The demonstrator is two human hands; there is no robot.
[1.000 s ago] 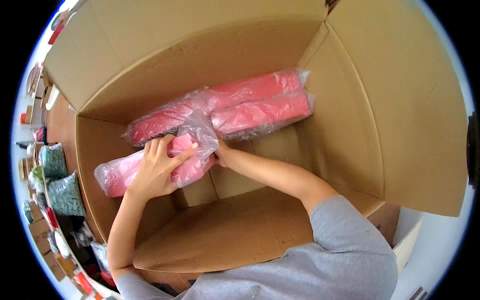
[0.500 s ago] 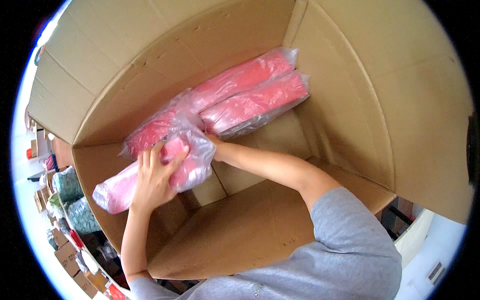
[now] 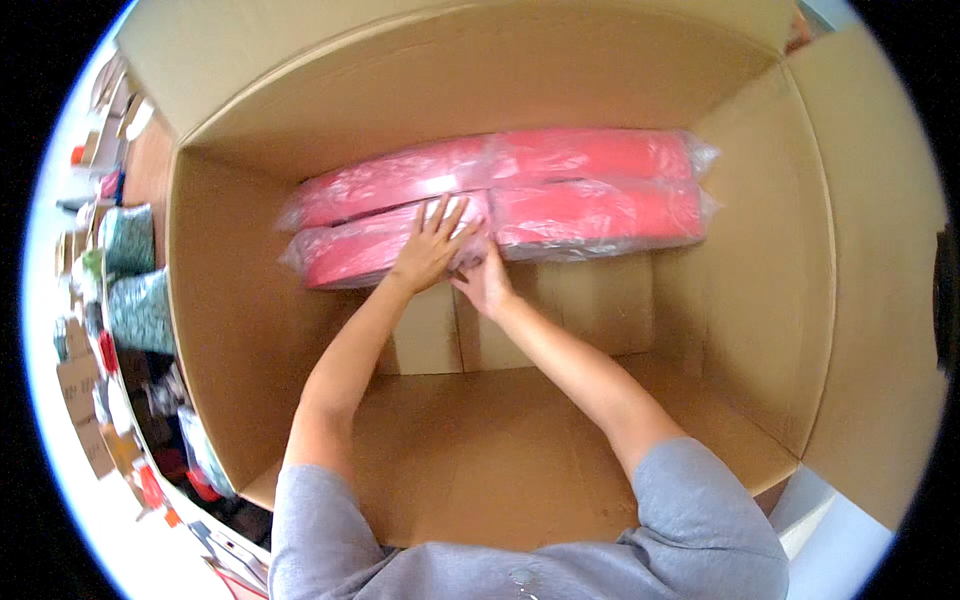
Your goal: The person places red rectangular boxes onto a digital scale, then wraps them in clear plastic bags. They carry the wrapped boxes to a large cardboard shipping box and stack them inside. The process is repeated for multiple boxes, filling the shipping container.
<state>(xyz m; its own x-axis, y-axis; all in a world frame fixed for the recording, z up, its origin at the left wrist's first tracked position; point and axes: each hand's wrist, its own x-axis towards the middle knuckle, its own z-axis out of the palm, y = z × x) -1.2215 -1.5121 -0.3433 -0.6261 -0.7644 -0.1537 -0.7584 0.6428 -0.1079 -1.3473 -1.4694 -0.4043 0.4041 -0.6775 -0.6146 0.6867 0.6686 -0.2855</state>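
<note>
Front left package: red and wrapped in clear film, this long package lies inside the box, in the nearer row toward the person's left, its right end right at the two hands.
Left hand: this hand lies palm down over the package's right portion, its fingers straight and spread apart; most of the package stretches out to the left of it.
Right hand: this hand is at the near, lower edge of the same right end, just beside the left hand, fingers pointing away from the body; some are hidden, so whether they are clamped on the film or merely resting there I cannot tell.
Bunched film: whitish, crumpled film shows around the fingertips of the left hand, at the package's right end.
Front right package: a second red package continues the nearer row, just right of both hands.
Back row: a back left package and a back right package lie end to end behind these two, close alongside them.
Cardboard box: the large open box surrounds all four packages, which sit toward its far wall; a strip of its floor shows nearer the person.
Left of the box: teal plastic bags and brown cartons.
</note>
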